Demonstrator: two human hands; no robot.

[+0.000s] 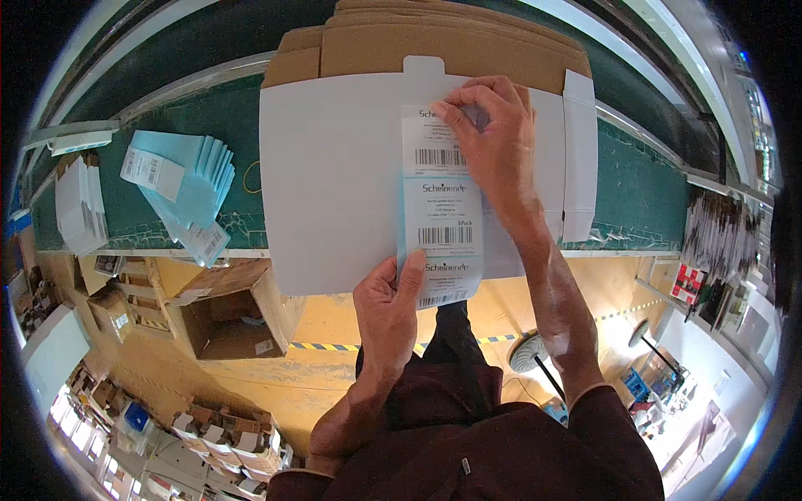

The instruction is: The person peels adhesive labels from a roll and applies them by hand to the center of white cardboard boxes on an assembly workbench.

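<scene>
Item: strip of barcode labels [441, 219], pale blue backing with white printed labels in a row, lying lengthwise down the middle of a flat white carton blank [334, 167]. The blank rests on a green tabletop [643, 192], its near edge overhanging toward the person, on top of a stack of brown cardboard sheets [451, 37] whose far edges show beyond it. Left hand [386, 311]: at the near end of the strip, thumb on top and fingers [409, 271] curled beneath, pinching the strip's lower end where it hangs off the blank. Right hand [494, 138]: laid over the far end of the strip, fingertips pressed flat and close together on the topmost label, holding it against the white surface; nothing enclosed in the palm. Step in hand, as judged: fixing or peeling a label at the top of the strip while the lower end is kept taut. Next move, as judged: calls for a steady pull from the left hand along the strip's length and even pressure under the right, so the label lies square and without creases. Nearby: a fanned pile of further pale blue label strips [188, 179] on the tabletop to the left, well apart from the blank; a stack of white folded sheets [79, 204] at the far left edge; an open brown box [230, 321] on the floor below the tabletop.
</scene>
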